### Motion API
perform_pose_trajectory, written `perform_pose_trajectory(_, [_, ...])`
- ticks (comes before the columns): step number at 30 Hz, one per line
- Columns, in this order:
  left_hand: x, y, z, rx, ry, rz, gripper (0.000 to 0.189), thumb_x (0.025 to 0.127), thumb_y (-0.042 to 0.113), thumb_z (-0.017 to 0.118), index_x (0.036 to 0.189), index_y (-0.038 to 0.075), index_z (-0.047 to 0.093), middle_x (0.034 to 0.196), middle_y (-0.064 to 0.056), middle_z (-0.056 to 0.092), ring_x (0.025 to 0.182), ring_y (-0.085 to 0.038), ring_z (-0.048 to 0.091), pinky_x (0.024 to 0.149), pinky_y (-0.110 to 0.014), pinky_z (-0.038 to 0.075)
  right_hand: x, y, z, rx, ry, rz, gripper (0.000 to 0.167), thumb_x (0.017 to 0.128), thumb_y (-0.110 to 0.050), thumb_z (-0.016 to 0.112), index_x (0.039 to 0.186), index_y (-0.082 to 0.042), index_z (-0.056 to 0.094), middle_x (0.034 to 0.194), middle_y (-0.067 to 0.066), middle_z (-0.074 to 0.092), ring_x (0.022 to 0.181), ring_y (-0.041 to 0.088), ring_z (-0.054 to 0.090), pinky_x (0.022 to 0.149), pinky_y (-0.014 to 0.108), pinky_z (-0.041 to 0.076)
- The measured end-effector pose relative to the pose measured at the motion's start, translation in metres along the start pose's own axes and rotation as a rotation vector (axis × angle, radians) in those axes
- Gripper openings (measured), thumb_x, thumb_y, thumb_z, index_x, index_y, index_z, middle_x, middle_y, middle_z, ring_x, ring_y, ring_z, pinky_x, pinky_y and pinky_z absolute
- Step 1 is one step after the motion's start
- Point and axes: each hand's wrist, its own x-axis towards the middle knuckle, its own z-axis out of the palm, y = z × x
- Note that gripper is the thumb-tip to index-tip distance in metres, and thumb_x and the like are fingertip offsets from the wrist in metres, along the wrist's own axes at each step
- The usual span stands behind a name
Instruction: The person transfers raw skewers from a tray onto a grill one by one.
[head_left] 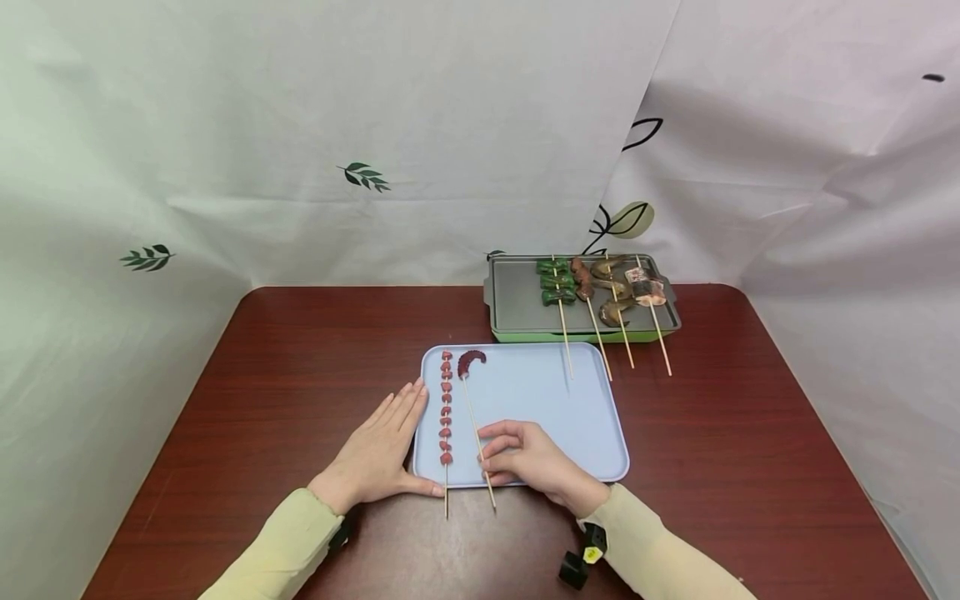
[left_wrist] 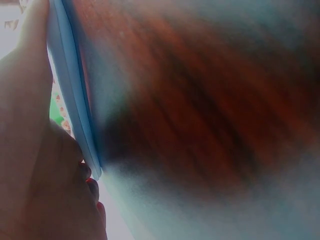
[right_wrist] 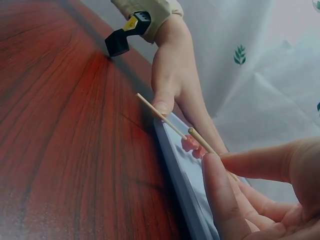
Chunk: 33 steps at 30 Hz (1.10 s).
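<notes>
A light blue tray point(head_left: 555, 400) lies on the dark red table. My left hand point(head_left: 378, 454) rests along its left edge, fingers straight, thumb at the near left corner beside a bare stick end. That stick belongs to a skewer of small red meat pieces point(head_left: 446, 398), lying lengthwise near the tray's left side. Just right of it is a skewer with a curled dark red tentacle-like piece point(head_left: 471, 360). My right hand point(head_left: 536, 458) pinches its stick point(right_wrist: 202, 141) near the lower end, between thumb and fingertips. In the left wrist view, the tray's rim point(left_wrist: 72, 65) runs beside the hand.
Behind the tray stands a grey grill pan point(head_left: 517, 292) with a green base. Across its right half lie skewers of green pepper point(head_left: 557, 282), brown meat point(head_left: 582, 279), brownish curved pieces point(head_left: 612, 289) and a pale, dark-banded chunk point(head_left: 647, 286); their sticks overhang the front. White cloth walls surround the table.
</notes>
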Motion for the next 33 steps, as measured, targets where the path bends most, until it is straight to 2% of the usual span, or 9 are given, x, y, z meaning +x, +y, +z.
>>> perform_pose_trajectory(10, [0.0, 0.0, -0.003, 0.019, -0.02, -0.005, 0.138, 0.068, 0.092, 0.059, 0.156, -0.009, 0.028, 0.164, -0.023, 0.023, 0.151, -0.036, 0.022, 0.121, -0.048, 0.022, -0.002, -0.003, -0.002, -0.01, -0.001, -0.022, 0.044, 0.088, 0.011, 0.066, 0.131, 0.013, 0.056, 0.092, 0.012, 0.068, 0.076, 0.017, 0.069, 0.071, 0.035, 0.062])
perform_pose_trajectory(20, [0.001, -0.002, -0.001, 0.017, -0.012, 0.001, 0.138, 0.068, 0.093, 0.058, 0.156, -0.009, 0.027, 0.164, -0.023, 0.022, 0.151, -0.036, 0.021, 0.121, -0.048, 0.021, -0.004, -0.003, -0.006, -0.013, 0.005, -0.036, 0.044, 0.087, 0.01, 0.068, 0.13, 0.013, 0.058, 0.092, 0.013, 0.068, 0.075, 0.017, 0.069, 0.068, 0.032, 0.062])
perform_pose_trajectory(33, [0.001, -0.002, -0.001, 0.018, -0.023, -0.001, 0.139, 0.067, 0.093, 0.057, 0.157, -0.008, 0.026, 0.165, -0.022, 0.021, 0.151, -0.035, 0.021, 0.122, -0.047, 0.021, -0.01, -0.01, -0.014, -0.116, 0.023, -0.082, 0.044, 0.085, 0.008, 0.07, 0.128, 0.012, 0.06, 0.092, 0.014, 0.068, 0.073, 0.016, 0.068, 0.065, 0.032, 0.061])
